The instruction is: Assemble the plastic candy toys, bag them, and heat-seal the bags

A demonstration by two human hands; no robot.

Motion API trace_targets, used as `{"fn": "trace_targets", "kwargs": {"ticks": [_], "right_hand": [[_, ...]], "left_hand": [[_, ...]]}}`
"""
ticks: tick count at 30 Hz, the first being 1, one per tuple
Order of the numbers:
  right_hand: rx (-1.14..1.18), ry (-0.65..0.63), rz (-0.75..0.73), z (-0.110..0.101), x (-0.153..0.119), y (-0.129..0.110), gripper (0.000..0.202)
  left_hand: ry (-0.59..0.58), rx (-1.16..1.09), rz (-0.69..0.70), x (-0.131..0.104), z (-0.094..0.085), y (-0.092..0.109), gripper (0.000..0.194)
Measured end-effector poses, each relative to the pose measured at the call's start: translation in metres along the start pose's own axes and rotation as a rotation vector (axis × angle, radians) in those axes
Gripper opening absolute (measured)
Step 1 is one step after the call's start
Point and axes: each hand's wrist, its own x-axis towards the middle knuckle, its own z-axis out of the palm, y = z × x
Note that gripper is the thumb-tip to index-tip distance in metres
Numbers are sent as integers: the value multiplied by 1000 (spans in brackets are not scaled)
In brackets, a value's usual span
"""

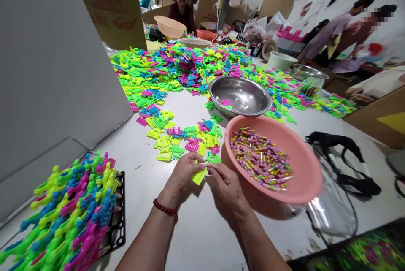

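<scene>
My left hand (pixel 181 174), with a dark red bead bracelet on its wrist, pinches a small yellow plastic toy piece (pixel 198 177) that has a slotted flat end. Close beside it, the closed fingertips of my right hand (pixel 228 187) meet at the piece's right side, around something too small to make out. Just beyond both hands lie loose slotted plastic pieces (pixel 177 150) in yellow, green, pink and blue. To the right of my right hand stands a pink basin (pixel 305 165) holding many small striped, wrapped candy-like tubes (pixel 261 161).
A steel bowl (pixel 253 98) with a few pieces stands behind the basin. Farther back spreads a large heap of coloured pieces (pixel 177 66). At left, a black rack (pixel 122 216) carries rows of coloured toys (pixel 76 203). A black strap (pixel 344 161) lies right. Other people work at the back.
</scene>
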Motion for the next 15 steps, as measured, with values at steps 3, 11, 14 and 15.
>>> {"fn": "trace_targets", "kwargs": {"ticks": [3,11,14,15], "right_hand": [[-32,-20,-15,3,0,-1,24],[-255,-115,-88,7,-8,-3,27],[-366,-103,-60,7,-10,-5,45],[-388,-97,-60,8,-10,-6,44]], "left_hand": [[33,-110,-91,1,-1,0,25],[152,34,-58,4,0,-7,21],[111,37,-83,4,4,-9,19],[103,34,-90,4,4,-10,18]]}}
